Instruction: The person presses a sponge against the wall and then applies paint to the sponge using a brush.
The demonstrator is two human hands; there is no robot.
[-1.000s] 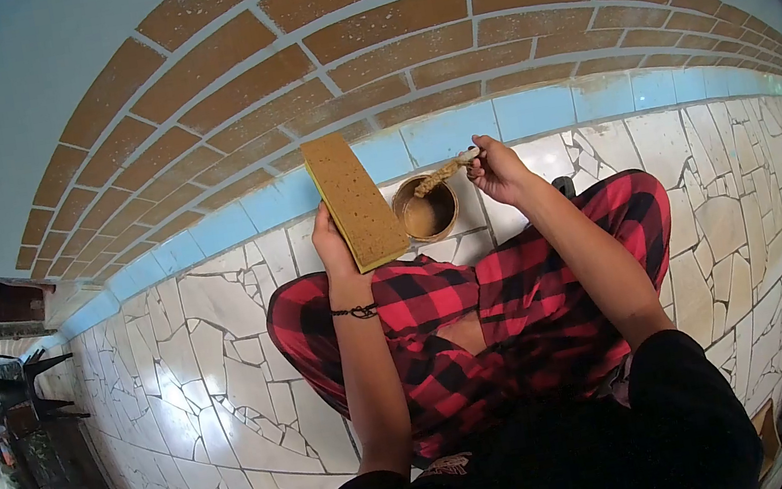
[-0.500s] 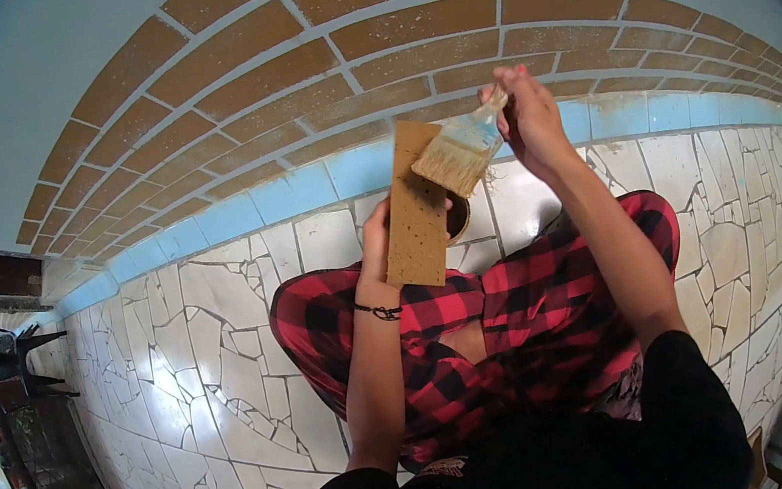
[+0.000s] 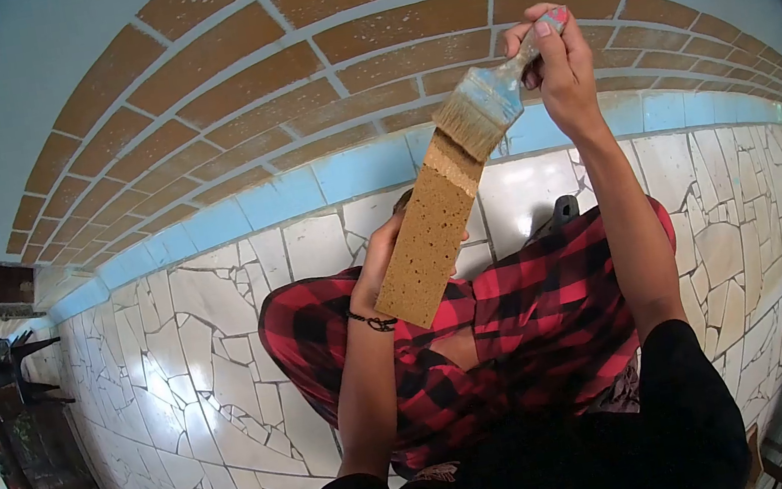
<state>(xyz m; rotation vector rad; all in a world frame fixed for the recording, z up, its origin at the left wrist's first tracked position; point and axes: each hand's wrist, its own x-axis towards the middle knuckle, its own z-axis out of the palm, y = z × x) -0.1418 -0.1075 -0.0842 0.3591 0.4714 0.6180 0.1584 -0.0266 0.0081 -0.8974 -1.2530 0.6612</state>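
Note:
My left hand [image 3: 380, 258] grips a long rectangular brown sponge [image 3: 427, 247] dotted with dark pores, its fingers wrapped behind the edges. The sponge slants up to the right over my lap. In my right hand [image 3: 559, 68] is a wide paintbrush [image 3: 493, 95] with a worn, blue-stained ferrule, held by its pink-tipped handle. Its bristles lie on the sponge's far end, where a lighter, textured band shows beside them. A small dark rim [image 3: 402, 201] peeks out behind the sponge near my left fingers; the rest of it is hidden.
Ahead rises a pale wall with painted brown bricks [image 3: 404, 26] above a light blue tile strip [image 3: 283, 197]. Around my crossed legs spreads a cracked-pattern tile floor [image 3: 218, 372]. A small dark grey object [image 3: 565, 209] lies by my right knee. A black chair [image 3: 21, 371] stands far left.
The brush has moved up and right to the sponge's far end. The sponge has tilted clockwise and come down toward my lap, and the round container behind it is now mostly hidden.

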